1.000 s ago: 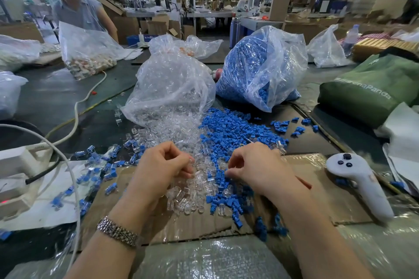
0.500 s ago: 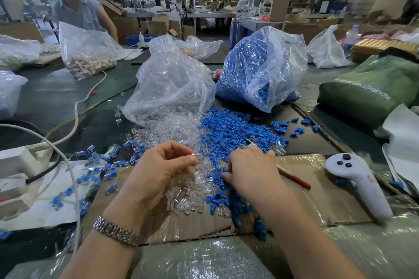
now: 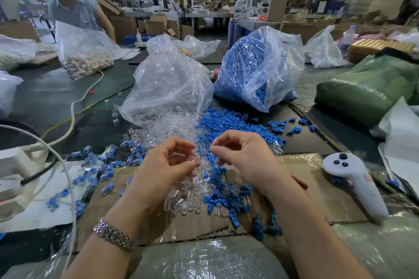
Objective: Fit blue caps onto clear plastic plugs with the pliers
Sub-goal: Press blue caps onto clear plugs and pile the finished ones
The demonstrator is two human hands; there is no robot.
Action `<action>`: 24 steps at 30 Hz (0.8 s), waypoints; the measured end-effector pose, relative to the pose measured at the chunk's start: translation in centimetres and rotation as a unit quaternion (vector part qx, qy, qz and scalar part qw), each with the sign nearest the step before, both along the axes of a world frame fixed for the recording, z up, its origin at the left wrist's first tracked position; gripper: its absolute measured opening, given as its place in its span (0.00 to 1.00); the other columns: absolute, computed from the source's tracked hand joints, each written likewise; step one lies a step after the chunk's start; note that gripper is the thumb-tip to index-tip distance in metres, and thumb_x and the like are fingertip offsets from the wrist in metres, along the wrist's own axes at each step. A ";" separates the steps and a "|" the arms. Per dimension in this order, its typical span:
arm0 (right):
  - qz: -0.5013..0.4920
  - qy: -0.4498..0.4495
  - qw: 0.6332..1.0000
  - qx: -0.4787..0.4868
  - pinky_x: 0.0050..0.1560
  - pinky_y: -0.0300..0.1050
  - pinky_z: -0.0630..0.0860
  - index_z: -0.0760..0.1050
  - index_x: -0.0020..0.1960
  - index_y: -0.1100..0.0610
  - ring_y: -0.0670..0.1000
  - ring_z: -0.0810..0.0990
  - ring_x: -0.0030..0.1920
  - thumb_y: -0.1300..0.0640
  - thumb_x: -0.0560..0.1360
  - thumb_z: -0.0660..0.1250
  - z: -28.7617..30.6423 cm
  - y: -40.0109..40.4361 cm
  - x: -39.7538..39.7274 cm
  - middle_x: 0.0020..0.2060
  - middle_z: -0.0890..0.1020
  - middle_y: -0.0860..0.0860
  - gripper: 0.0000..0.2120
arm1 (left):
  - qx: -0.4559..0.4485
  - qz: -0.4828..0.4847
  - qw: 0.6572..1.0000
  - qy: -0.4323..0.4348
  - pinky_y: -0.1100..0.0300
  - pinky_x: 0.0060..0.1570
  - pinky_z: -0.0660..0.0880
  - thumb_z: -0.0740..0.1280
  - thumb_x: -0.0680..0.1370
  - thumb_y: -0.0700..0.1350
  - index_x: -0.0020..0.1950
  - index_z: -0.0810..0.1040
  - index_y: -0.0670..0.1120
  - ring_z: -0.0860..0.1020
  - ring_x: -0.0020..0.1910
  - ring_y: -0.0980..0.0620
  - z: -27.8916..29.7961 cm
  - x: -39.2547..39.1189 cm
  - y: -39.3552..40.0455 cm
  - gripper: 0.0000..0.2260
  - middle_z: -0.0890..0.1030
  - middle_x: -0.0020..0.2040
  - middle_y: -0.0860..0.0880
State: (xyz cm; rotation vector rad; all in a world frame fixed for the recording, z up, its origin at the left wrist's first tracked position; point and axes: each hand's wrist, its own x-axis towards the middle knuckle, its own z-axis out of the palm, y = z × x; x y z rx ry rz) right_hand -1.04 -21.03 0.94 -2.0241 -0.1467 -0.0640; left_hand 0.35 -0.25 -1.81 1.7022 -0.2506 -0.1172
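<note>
Left hand (image 3: 166, 163): raised above the cardboard sheet (image 3: 317, 201), palm turned inward, fingers curled, thumb and fingertips pinching a clear plug (image 3: 196, 161). A metal watch (image 3: 113, 234) sits on its wrist.

Right hand (image 3: 244, 156): raised level with the left, just beside it, fingers curled, thumb and forefinger pressed together at the tip; whether anything is pinched between them cannot be told.

Clear plastic plugs (image 3: 183, 197): loose heap at the cardboard's far edge, running back to the mouth of a clear bag (image 3: 167, 84).

Blue caps (image 3: 229, 124): loose spread touching the plug heap on its right, continuing onto the cardboard beneath the hands; a second bag (image 3: 260, 68) full of them stands behind.

Pliers: only a red handle tip (image 3: 299, 184) shows, past the right wrist on the cardboard.

Capped plugs (image 3: 106, 165): scattered off the cardboard's left edge.

White controller (image 3: 356, 183): lying at the cardboard's right edge.
</note>
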 end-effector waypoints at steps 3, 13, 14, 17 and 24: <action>0.034 -0.016 0.997 0.068 0.43 0.32 0.78 0.83 0.48 0.56 0.45 0.85 0.39 0.59 0.77 0.73 0.0 0.6 0.0 0.40 0.87 0.51 0.00 | 0.117 -0.010 0.989 -0.091 0.60 0.49 0.82 0.75 0.75 0.37 0.62 0.78 0.56 0.84 0.48 0.54 0.0 -0.3 -0.5 0.20 0.84 0.49 0.54; 0.073 -0.047 0.992 -0.088 0.48 0.42 0.76 0.81 0.47 0.49 0.41 0.79 0.42 0.55 0.78 0.72 -1.1 1.6 0.4 0.41 0.82 0.44 0.02 | 0.133 -0.040 0.982 -0.126 0.62 0.50 0.79 0.76 0.74 0.36 0.73 0.68 0.63 0.83 0.47 0.53 0.3 -0.7 -0.7 0.36 0.83 0.49 0.51; 0.072 -0.051 0.992 -0.094 0.46 0.39 0.74 0.81 0.47 0.48 0.40 0.78 0.42 0.54 0.79 0.72 -1.1 1.5 0.3 0.41 0.81 0.43 0.02 | 0.119 -0.041 0.985 -0.116 0.60 0.50 0.79 0.76 0.74 0.36 0.73 0.68 0.63 0.83 0.48 0.52 0.3 -0.7 -0.6 0.36 0.84 0.49 0.51; 0.077 -0.053 0.992 -0.080 0.42 0.35 0.73 0.80 0.48 0.49 0.39 0.78 0.39 0.55 0.80 0.71 -0.8 1.3 0.1 0.40 0.82 0.44 0.03 | 0.042 -0.052 0.996 -0.064 0.54 0.54 0.81 0.76 0.73 0.34 0.74 0.67 0.62 0.85 0.50 0.48 0.4 -0.5 -0.5 0.37 0.85 0.49 0.46; 0.116 -0.056 0.992 -0.002 0.47 0.34 0.75 0.81 0.49 0.56 0.41 0.79 0.40 0.60 0.80 0.70 -0.3 0.6 0.0 0.40 0.83 0.49 0.02 | -0.140 -0.059 0.987 0.057 0.52 0.53 0.82 0.77 0.67 0.34 0.64 0.80 0.53 0.84 0.53 0.38 0.6 -0.2 0.0 0.28 0.84 0.51 0.41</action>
